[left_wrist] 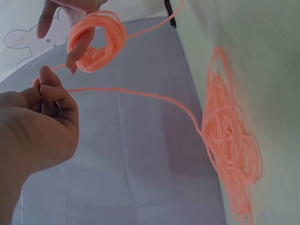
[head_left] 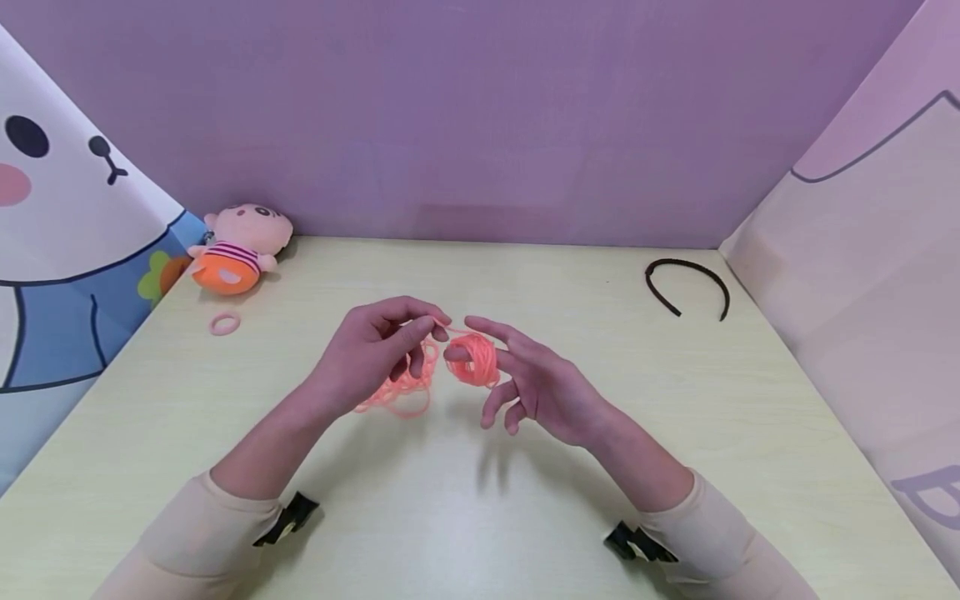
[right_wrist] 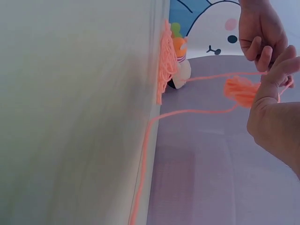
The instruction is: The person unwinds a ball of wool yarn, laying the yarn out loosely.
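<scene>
Over the middle of the table, the left hand (head_left: 378, 342) pinches a thin strand of coral-pink yarn (left_wrist: 126, 90) between thumb and fingertips. Opposite it, the right hand (head_left: 551, 387) carries a wound coil of the same yarn (head_left: 485, 360) looped round a finger, its fingers spread. One straight finger passes through the coil's hole in the left wrist view. From the coil a short length of yarn runs to the left fingertips. A loose tangled pile of yarn (left_wrist: 229, 136) lies on the table, partly hidden behind the left hand in the head view.
A pink plush toy (head_left: 238, 250) sits at the back left corner, with a small pink ring (head_left: 224, 324) in front of it. At the back right lies a black headband (head_left: 688, 265). A purple panel (head_left: 495, 117) rises behind the table (head_left: 480, 533).
</scene>
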### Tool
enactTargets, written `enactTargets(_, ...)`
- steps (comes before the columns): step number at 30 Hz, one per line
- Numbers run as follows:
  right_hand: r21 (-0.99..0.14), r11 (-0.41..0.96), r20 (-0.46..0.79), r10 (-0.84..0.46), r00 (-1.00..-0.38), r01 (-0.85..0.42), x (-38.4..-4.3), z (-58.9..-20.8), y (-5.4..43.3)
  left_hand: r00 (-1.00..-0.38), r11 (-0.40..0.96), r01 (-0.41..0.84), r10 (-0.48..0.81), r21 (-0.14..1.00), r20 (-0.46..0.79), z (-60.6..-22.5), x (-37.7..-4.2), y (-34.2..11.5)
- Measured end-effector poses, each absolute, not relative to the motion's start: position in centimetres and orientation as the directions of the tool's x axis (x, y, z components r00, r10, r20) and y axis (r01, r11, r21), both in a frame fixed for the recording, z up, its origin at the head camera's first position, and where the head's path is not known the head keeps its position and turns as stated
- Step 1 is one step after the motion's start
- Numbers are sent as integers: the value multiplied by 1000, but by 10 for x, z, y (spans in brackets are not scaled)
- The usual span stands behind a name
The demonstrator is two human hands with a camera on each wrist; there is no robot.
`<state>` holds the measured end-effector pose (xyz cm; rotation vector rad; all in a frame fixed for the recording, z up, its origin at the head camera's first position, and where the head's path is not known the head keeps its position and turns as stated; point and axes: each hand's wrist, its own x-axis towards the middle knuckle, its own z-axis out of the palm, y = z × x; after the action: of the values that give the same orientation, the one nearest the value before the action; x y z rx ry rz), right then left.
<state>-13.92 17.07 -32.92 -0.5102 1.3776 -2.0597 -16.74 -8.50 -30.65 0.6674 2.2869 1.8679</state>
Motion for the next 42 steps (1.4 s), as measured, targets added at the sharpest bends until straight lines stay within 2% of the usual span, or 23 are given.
enactTargets(4, -912, -301, -26, -636, -772, 279, -140, -329, 171, -881, 113, 287, 421, 951, 216, -305, -166, -86)
enactTargets(8, -893, -353, -23, -580, -815, 277, -141, -329, 171, -903, 89, 284, 359, 955, 236, -303, -168, -88)
enactTargets(14, -870, -432, 2, -484, -875, 237, -143, -331, 171, -965, 57, 194, 189, 979, 180, -301, -177, -94)
enactTargets(19, -851, -479, 7, -424, -906, 217, -143, -330, 172, -987, 15, 140, 86, 990, 139, -302, -183, -99)
enactTargets(29, -870, -464, -26, -290, -957, 165, -142, -331, 169, -995, 18, 89, 39, 996, 88, -304, -186, -101)
enactTargets(37, -873, -468, -32, -226, -974, 137, -142, -332, 167, -996, 91, 79, 48, 993, 75, -305, -187, -100)
enactTargets(42, -886, -444, -27, -235, -972, 132, -142, -332, 168, -998, 228, 37, 61, 973, 24, -306, -189, -103)
